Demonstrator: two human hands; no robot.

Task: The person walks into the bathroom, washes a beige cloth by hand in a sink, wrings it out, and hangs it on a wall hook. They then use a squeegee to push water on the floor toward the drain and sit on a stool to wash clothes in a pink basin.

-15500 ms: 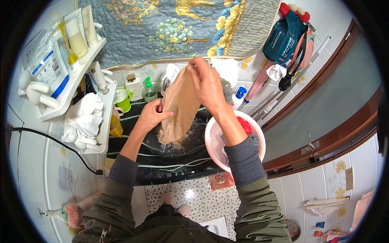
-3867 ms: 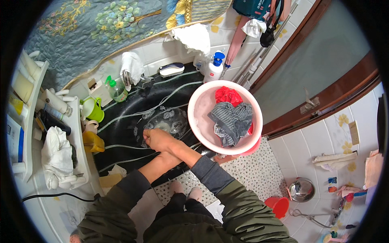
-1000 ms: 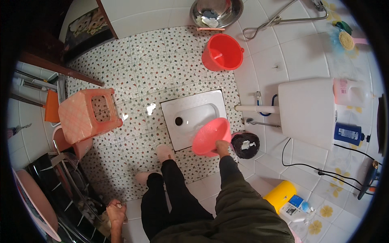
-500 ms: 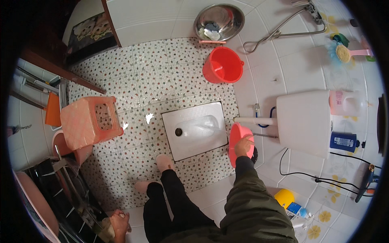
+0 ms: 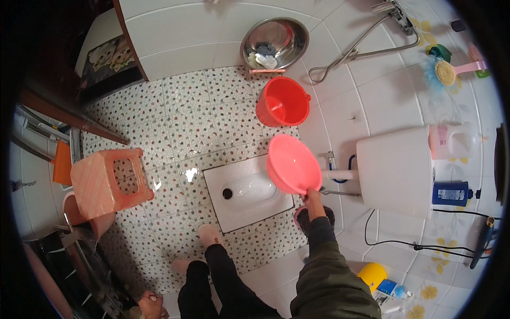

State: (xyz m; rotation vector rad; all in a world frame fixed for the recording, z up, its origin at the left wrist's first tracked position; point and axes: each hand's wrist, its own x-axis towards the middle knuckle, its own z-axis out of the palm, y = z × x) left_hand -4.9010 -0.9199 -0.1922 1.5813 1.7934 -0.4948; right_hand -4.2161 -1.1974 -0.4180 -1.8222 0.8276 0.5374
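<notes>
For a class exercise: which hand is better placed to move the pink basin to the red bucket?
Likely the right hand: it holds the pink basin near the red bucket; the left hand is far off.

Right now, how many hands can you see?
2: the right hand holds the pink basin; the left hand is at the lower left, partly cut off.
</notes>
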